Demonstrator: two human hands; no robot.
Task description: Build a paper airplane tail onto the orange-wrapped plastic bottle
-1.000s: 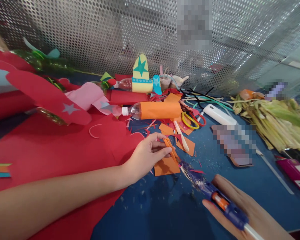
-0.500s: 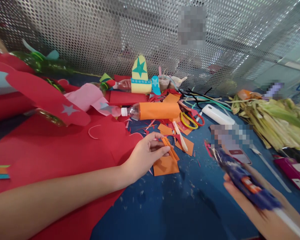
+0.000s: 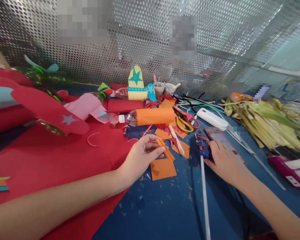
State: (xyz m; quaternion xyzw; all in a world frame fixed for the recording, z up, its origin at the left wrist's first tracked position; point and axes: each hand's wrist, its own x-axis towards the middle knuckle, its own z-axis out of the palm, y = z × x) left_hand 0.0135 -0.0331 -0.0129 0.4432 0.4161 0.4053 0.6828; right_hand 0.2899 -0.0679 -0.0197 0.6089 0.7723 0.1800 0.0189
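The left hand (image 3: 140,156) pinches a folded orange paper strip (image 3: 167,151), its long axis slanting toward near right, by an orange paper square (image 3: 163,170) on the desk (image 3: 165,210); rightward, well apart, the right hand (image 3: 225,164) holds a blue glue gun (image 3: 203,150).

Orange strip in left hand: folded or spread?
Folded, it appears: the orange strip looks narrow and ridged lengthwise, unlike the flat orange sheet nearby.
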